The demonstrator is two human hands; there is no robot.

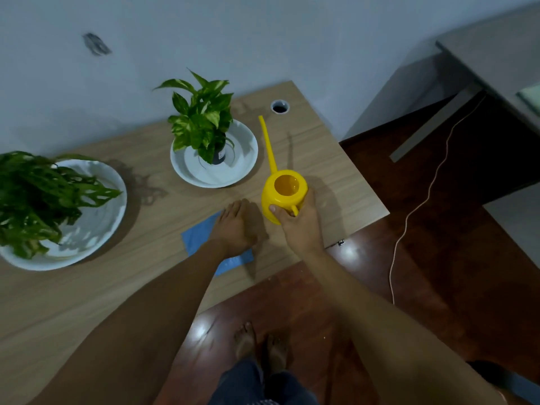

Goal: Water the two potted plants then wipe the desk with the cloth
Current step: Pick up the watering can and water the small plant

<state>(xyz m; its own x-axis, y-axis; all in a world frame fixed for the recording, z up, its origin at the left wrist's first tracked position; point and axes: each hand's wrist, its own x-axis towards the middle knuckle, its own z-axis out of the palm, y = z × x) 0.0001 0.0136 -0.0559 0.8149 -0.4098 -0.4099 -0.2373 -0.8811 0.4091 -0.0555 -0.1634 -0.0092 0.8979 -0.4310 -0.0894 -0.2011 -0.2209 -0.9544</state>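
A yellow watering can (282, 194) with a long thin spout stands on the wooden desk (87, 302); its spout points away toward the wall. My right hand (301, 223) is wrapped around its handle. My left hand (238, 226) lies flat, fingers apart, on a blue cloth (198, 238) just left of the can. A small potted plant (201, 121) with variegated leaves stands in a white saucer (242, 168) behind the cloth. A larger dark-leaved plant (38, 197) sits in a white dish (111, 206) at the far left.
A round cable hole (280, 106) lies near the desk's back right corner. The desk's right edge is close to the can, with red-brown floor (423, 273) beyond. A thin cord (409, 214) trails over the floor. My bare feet (260, 346) stand below the desk edge.
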